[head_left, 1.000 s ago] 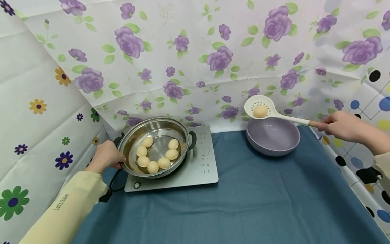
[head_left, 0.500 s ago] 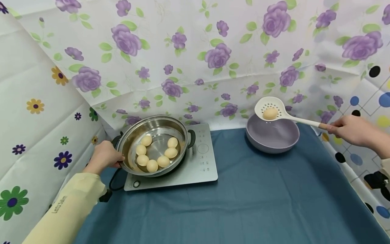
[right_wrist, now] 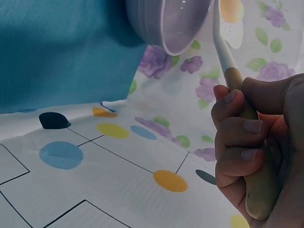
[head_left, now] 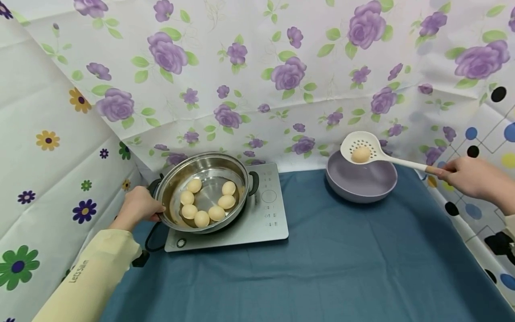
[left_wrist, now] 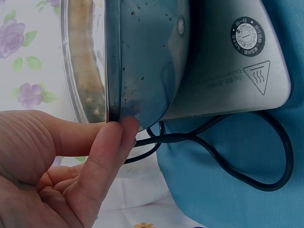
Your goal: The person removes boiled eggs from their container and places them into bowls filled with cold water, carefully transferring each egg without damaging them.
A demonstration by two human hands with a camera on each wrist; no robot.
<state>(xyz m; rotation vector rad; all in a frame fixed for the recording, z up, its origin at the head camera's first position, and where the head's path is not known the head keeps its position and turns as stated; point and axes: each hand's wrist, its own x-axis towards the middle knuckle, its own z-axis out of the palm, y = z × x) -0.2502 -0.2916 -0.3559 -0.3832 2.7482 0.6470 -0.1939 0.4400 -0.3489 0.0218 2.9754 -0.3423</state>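
With thumb and fingers, my left hand pinches the left side of a steel pot at its rim; the left wrist view shows the fingertips right at that edge. Several pale peeled-looking eggs lie along the pot's bottom. My right hand grips the wooden handle of a white slotted ladle, fingers curled round it. One egg rests in the ladle's head, which overlaps the back of a purple bowl in the head view.
The pot stands on a silver induction cooktop, whose black cord loops out at the left. A blue cloth covers the table. Flower-patterned sheeting hangs behind, with dotted sheeting at the right.
My right hand has moved to the right and slightly down with the ladle and egg, bringing its head further over the bowl. The left hand still holds the pot in place.
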